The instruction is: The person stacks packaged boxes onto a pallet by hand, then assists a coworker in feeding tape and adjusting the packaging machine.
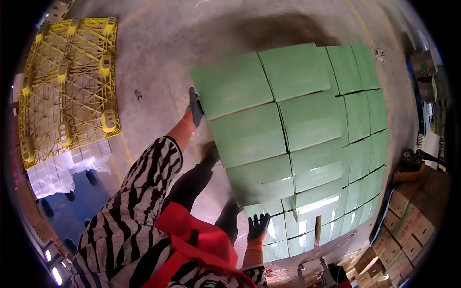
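My left hand (196, 109), in a dark grey glove with an orange cuff, lies with straight fingers along the outer side of a green carton (235, 86) at the stack's corner. My right hand (258, 227), gloved the same way, has its fingers spread against or just in front of the lower green cartons (264, 209); contact is unclear. Neither hand is wrapped round anything. The green cartons stand in close rows, and the nearer top ones (252, 137) form a raised layer. A narrow brown strip (317, 229) stands against the stack's side.
A yellow plastic pallet (65, 86) lies at the left, beside clear-wrapped goods (67, 165) and a blue surface (74, 206). Brown cartons (401, 230) are piled at the lower right. The concrete floor (158, 62) runs around the green stack. My legs (192, 185) are close to its side.
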`<action>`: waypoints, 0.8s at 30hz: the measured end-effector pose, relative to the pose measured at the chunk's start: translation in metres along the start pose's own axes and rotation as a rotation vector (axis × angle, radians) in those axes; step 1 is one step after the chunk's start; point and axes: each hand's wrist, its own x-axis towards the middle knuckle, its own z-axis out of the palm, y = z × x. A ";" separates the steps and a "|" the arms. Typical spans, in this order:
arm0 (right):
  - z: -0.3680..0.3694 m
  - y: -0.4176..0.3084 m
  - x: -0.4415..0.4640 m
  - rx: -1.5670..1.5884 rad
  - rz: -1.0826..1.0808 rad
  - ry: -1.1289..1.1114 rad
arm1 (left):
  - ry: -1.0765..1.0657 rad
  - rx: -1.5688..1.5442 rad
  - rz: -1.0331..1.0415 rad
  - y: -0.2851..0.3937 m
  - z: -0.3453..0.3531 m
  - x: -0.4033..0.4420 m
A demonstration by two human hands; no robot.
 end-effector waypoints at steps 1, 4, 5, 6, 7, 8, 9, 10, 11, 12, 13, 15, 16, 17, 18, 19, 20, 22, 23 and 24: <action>0.031 -0.004 0.003 0.206 0.081 0.068 | -0.150 -0.008 -0.003 -0.002 0.006 0.008; 0.069 -0.002 0.014 0.111 0.065 -0.093 | -0.328 -0.068 -0.056 0.000 0.012 0.015; 0.074 -0.006 0.008 0.019 0.017 -0.132 | -0.352 -0.093 -0.079 0.002 0.011 0.016; 0.071 -0.003 0.004 0.036 0.028 -0.025 | -0.374 -0.118 -0.103 0.003 0.008 0.016; 0.061 0.004 0.001 0.057 0.039 0.082 | -0.397 -0.142 -0.129 0.003 0.005 0.017; 0.047 0.006 -0.008 -0.051 0.018 0.023 | -0.382 -0.115 -0.180 0.007 -0.005 0.021; 0.035 0.008 -0.023 -0.109 -0.009 -0.011 | -0.369 -0.084 -0.230 0.008 -0.016 0.024; 0.028 0.008 -0.041 -0.143 0.000 0.019 | -0.283 0.110 -0.155 0.015 -0.021 0.011; 0.024 0.010 -0.057 -0.173 0.007 0.041 | -0.236 0.149 -0.168 0.021 -0.030 -0.002; 0.010 0.019 -0.069 -0.198 0.062 0.041 | -0.189 0.190 -0.175 0.025 -0.044 -0.018; -0.004 0.028 -0.079 -0.221 0.119 0.038 | -0.227 0.163 -0.231 0.022 -0.068 -0.031; -0.019 0.041 -0.110 -0.256 0.225 -0.043 | -0.282 0.175 -0.308 0.012 -0.131 -0.068; -0.020 0.049 -0.127 -0.253 0.254 -0.031 | -0.275 0.230 -0.347 0.012 -0.160 -0.095; -0.025 0.057 -0.140 -0.243 0.282 -0.018 | -0.258 0.336 -0.395 0.010 -0.194 -0.119; -0.027 0.061 -0.155 -0.243 0.240 -0.033 | -0.231 0.343 -0.455 0.002 -0.239 -0.138; -0.031 0.066 -0.171 -0.243 0.201 -0.046 | -0.182 0.442 -0.456 0.005 -0.267 -0.172; -0.041 0.078 -0.189 -0.244 0.161 -0.062 | -0.211 0.529 -0.443 0.003 -0.312 -0.194; -0.079 0.113 -0.223 -0.118 0.108 -0.076 | -0.168 0.781 -0.464 0.011 -0.371 -0.244; -0.104 0.130 -0.239 -0.061 0.078 -0.088 | -0.312 0.885 -0.594 0.014 -0.414 -0.248; -0.135 0.161 -0.253 -0.030 0.090 -0.076 | -0.326 1.035 -0.591 0.018 -0.438 -0.268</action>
